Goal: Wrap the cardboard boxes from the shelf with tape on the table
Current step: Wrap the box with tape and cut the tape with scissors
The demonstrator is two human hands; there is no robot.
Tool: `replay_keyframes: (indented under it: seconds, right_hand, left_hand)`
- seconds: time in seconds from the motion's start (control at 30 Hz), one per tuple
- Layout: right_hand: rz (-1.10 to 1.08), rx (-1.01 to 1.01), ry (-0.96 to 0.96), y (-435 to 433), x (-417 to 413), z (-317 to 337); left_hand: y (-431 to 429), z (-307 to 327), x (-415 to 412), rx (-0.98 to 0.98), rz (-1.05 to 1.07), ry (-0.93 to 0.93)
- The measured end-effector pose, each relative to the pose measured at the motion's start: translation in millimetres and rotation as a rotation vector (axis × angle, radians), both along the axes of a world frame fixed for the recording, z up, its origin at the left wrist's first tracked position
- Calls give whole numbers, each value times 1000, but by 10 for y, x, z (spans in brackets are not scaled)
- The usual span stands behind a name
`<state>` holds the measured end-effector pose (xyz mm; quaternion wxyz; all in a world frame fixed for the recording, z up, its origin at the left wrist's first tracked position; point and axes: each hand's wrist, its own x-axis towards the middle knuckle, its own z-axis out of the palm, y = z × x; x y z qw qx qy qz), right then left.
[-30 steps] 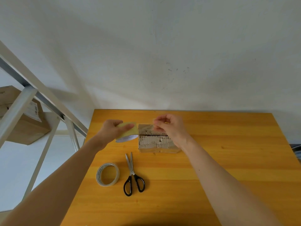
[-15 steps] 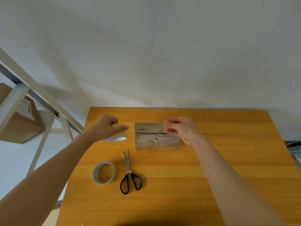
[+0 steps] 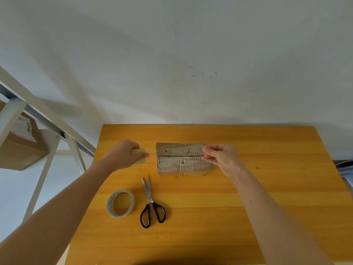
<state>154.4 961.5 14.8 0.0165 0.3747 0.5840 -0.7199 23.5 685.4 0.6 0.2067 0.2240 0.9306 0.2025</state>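
Note:
A worn cardboard box (image 3: 181,159) with torn, ridged top lies on the wooden table (image 3: 267,188) near the back. My left hand (image 3: 122,155) grips a yellowish tape roll (image 3: 141,156) to the left of the box. My right hand (image 3: 221,156) pinches the free end of the tape at the box's right top edge. The clear strip between roll and fingers is hard to make out over the box top.
A second tape roll (image 3: 120,203) and black-handled scissors (image 3: 150,203) lie in front of the box. A white metal shelf frame (image 3: 44,119) stands at the left, with another cardboard box (image 3: 21,148) on it. The wall runs just behind the table.
My hands moved apart: the left drew the roll away to the left, the right carried the tape end from the box's middle to its right edge.

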Motion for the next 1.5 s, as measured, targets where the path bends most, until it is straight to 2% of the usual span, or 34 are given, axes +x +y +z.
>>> replay_keyframes:
  seconds: [0.07,0.23,0.4,0.6,0.8,1.5]
  right_hand:
    - [3,14,-8,56,27,-6]
    - [-40,12,-14,225,86,30]
    - [-22,27,-23,255,38,35]
    - [-53,5,-40,365,109,-60]
    - [-82,-7,-49,346,135,-158]
    - [-103,30,-115,376,33,-381]
  left_hand:
    - [-3,-24,-27,10,9,-36]
    - [-23,-10,-69,208,-17,-193]
    - [-25,-59,-68,62,50,-47]
    - [-75,-114,-47,165,41,-121]
    - [-5,-132,-24,58,82,-30]
    - [22,-312,-172,51,44,-135]
